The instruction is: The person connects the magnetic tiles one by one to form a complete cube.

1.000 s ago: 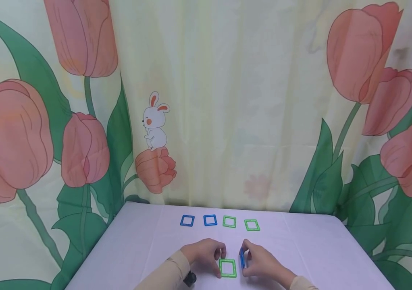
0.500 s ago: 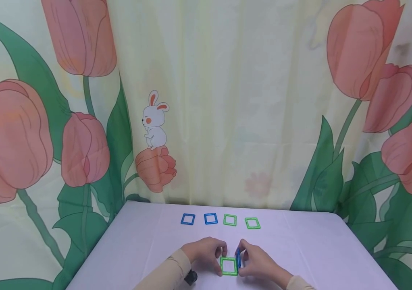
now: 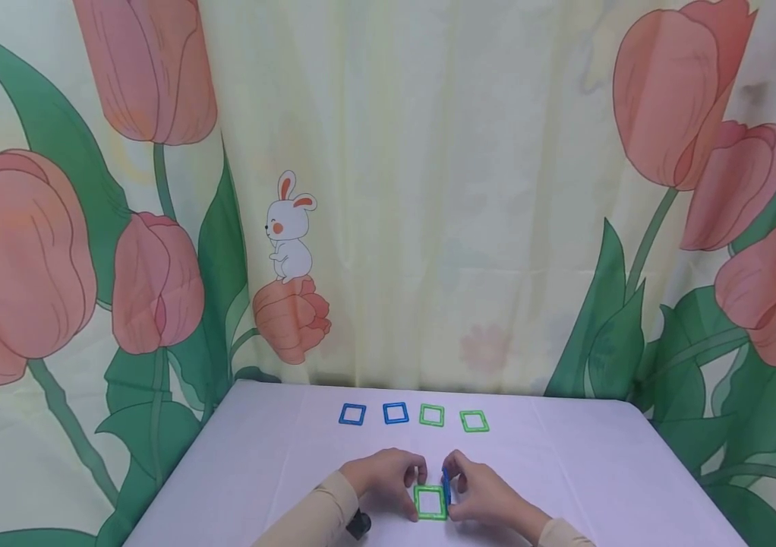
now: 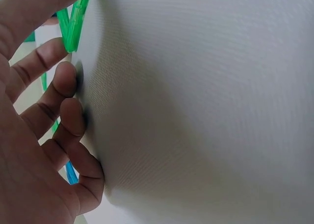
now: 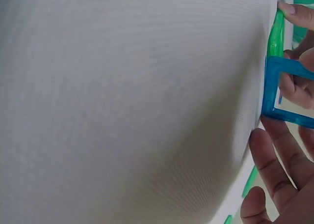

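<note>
A green square magnetic tile frame [image 3: 430, 517] lies flat near the front of the table. My left hand [image 3: 386, 476] holds its left side between thumb and index finger; the left wrist view shows that fingertip at a corner of the green tile [image 4: 76, 25]. My right hand [image 3: 487, 492] pinches a blue square magnetic tile frame [image 3: 446, 488], standing on edge along the green one's right side. In the right wrist view, the upright blue tile [image 5: 269, 89] meets the end of the green tile [image 5: 276, 35], with fingers at its lower corner.
Farther back on the white table [image 3: 279, 441] is a row of loose tile frames: a blue one [image 3: 342, 414], another blue one [image 3: 386, 414], a green one [image 3: 422, 415] and a second green one [image 3: 474, 431]. A tulip-print curtain [image 3: 402, 228] hangs behind. A black object [image 3: 359, 524] sits at my left wrist.
My right hand has brought the upright blue tile leftward, from a small gap up against the green tile's right edge. My left hand and the back row stay put.
</note>
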